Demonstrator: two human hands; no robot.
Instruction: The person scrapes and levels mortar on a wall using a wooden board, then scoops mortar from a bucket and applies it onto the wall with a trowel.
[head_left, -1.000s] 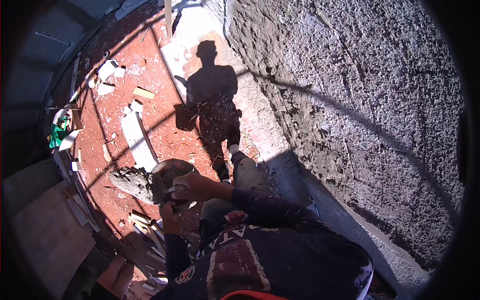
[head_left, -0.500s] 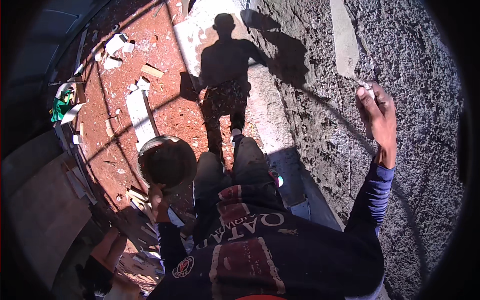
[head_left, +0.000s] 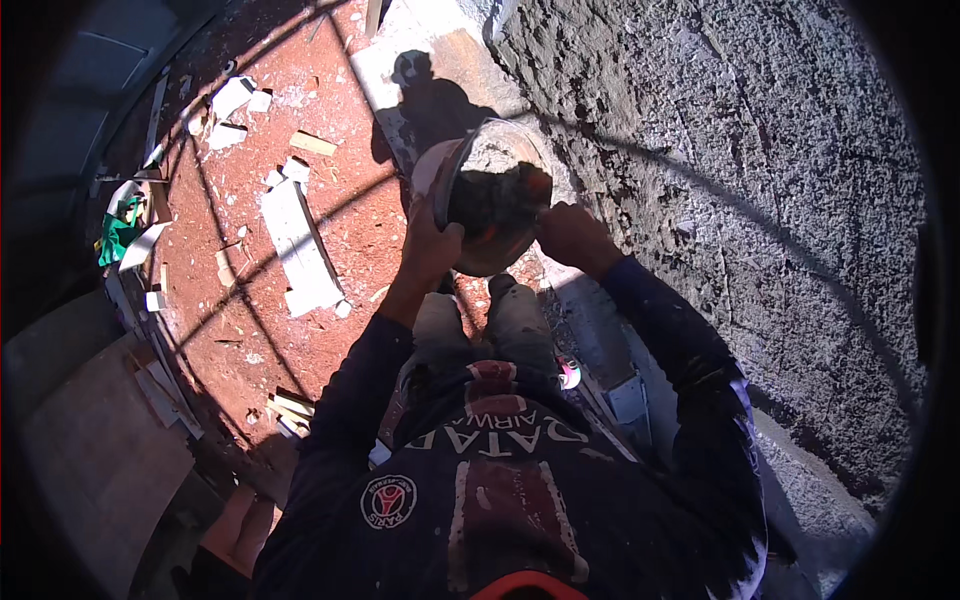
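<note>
A round bucket [head_left: 492, 225] is held out in front of me above my legs, tilted, with grey mortar [head_left: 497, 150] in it. My left hand [head_left: 432, 245] is closed on the bucket's left rim, thumb over the edge. At the right rim, my right hand [head_left: 577, 238] is closed in a fist. The trowel seen in that hand half a second ago is hidden now, its blade apparently inside the shaded bucket. To my right rises a rough wall [head_left: 760, 200] of grey wet mortar, with a smoother grey band along its left side.
Reddish ground [head_left: 350, 215] lies left and ahead, with a white board [head_left: 295, 245], a wood offcut [head_left: 313, 143], broken white pieces [head_left: 232, 97] and a green cloth [head_left: 118, 238]. A pale concrete strip [head_left: 460, 60] runs along the wall's foot. Pole shadows cross the ground and wall.
My right hand has come down from the wall with the trowel to the bucket. My left hand has raised the bucket from my left side to the middle, tilting it.
</note>
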